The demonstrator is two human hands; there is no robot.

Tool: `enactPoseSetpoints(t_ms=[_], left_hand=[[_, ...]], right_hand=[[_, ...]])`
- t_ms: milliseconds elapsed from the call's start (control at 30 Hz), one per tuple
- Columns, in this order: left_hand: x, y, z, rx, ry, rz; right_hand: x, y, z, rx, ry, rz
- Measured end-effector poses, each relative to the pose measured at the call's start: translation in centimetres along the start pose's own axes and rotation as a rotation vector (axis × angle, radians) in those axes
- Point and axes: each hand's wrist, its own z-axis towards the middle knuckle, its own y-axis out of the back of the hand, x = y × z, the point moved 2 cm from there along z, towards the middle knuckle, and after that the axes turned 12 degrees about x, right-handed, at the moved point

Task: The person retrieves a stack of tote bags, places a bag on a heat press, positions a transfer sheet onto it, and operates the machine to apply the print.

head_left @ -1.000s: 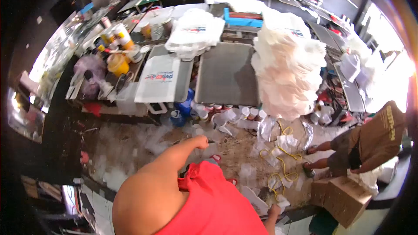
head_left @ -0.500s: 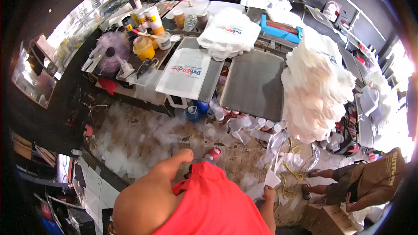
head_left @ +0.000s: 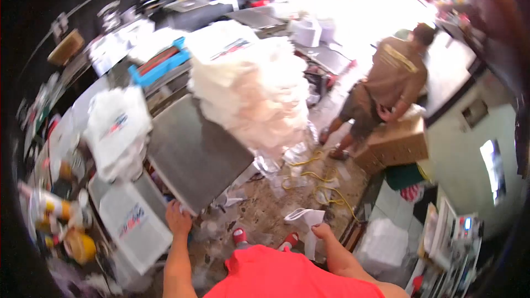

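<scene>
My right hand [head_left: 321, 232] is closed on a small white bag [head_left: 307, 218] with looped handles, held out over the floor. At the near corner of a bare grey board [head_left: 193, 149] is my left hand [head_left: 178, 218], its fingers bent; whether it touches the board is unclear. Left of that hand, a white printed bag [head_left: 131, 222] lies flat on another board. Behind it sits a small pile of white printed bags [head_left: 117, 127]. A tall stack of white bags [head_left: 251, 88] stands to the right of the bare board.
A co-worker [head_left: 386, 83] stands at the right beside a cardboard box [head_left: 400, 142]. Yellow cord [head_left: 326, 187] and plastic scraps lie on the floor. A blue tray [head_left: 160, 65] is at the back; a yellow container [head_left: 80, 245] is at the left.
The view has swung to the right. My left hand has moved forward to the bare board's corner. My right hand has risen with the white bag, whose handles now show.
</scene>
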Motion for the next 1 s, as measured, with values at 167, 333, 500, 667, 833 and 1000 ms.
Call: enactPoseSetpoints(t_ms=[167,333,500,667,833,1000], left_hand=[[1.6,-2.3,1.0,0.058,-0.038,0.152],[0.6,-0.5,1.0,0.222,0.022,0.11],[-0.3,0.0,0.2,0.33,0.048,0.154],[-0.9,0.4,-1.0,0.376,0.012,0.38],[-1.0,2.4,-2.4,0.22,-0.191,0.551],[2.8,-2.9,-0.9,0.186,-0.13,0.352]], right_hand=[[0.9,-4.2,-4.4,-0.027,-0.089,0.289],[-2.5,-8.7,-8.1,-0.104,-0.202,0.399],[-5.0,-11.9,-15.5,-0.13,-0.359,0.518],[-8.8,-17.5,-22.6,-0.198,-0.477,0.514],[-12.5,-24.8,-28.0,-0.13,-0.601,0.396],[-14.3,-32.6,-28.0,0.045,-0.642,0.377]])
